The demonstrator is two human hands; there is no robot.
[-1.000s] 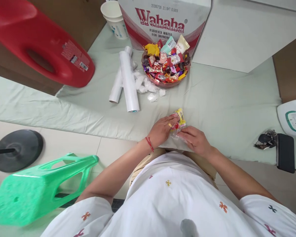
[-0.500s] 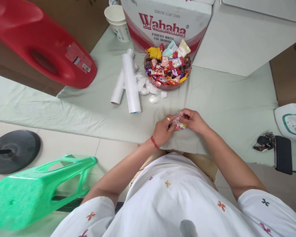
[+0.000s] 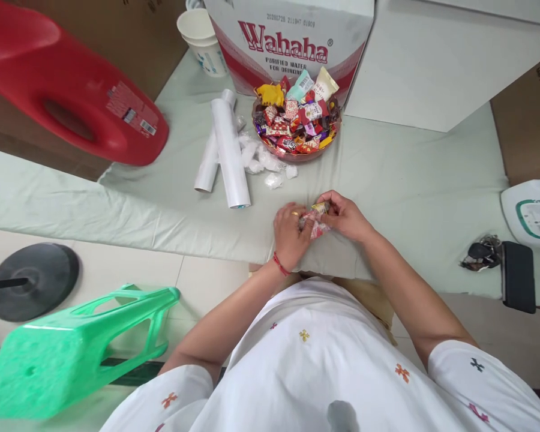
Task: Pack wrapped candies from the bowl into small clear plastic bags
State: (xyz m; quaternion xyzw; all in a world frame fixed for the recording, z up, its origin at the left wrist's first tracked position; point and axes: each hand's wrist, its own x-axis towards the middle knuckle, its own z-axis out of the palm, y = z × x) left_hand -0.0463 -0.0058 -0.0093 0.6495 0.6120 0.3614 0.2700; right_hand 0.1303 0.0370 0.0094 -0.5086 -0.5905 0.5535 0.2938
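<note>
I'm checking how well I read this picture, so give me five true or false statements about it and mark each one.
1. The left hand and right hand both grip a plastic-wrapped bundle. True.
2. The red bracelet is on the right wrist. False: it is on the left.
3. The candy bowl stands in front of the Wahaha box. True.
4. The two white rolls lie side by side without overlapping. False: one lies across the other.
5. The phone lies beside the keys. True.
</note>
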